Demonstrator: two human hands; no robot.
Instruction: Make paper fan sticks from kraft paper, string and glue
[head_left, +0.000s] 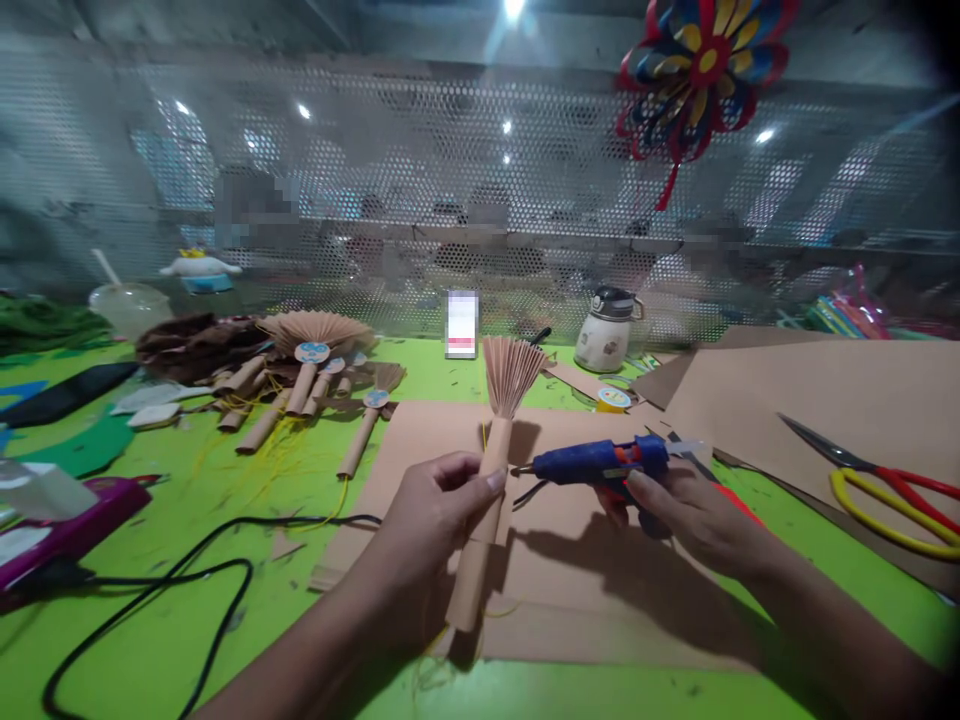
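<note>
In the head view, my left hand [435,510] is closed round a brown paper tube [474,570], thumb on its near face. A pleated paper fan [512,375] spreads from the tube's upper end, and yellow string hangs near the lower end. My right hand [682,505] grips a blue hot glue gun [600,462]. Its nozzle points left and sits close beside the tube; whether it touches, I cannot tell. Beneath both hands lies a sheet of brown paper [600,630].
Several finished paper fans [304,390] lie at left, by a purple power strip [97,520] and looping black cord [244,590]. Scissors [885,490] rest on brown paper at right. Behind stand a phone [461,325], a white flask [604,335] and a perforated metal screen [405,200].
</note>
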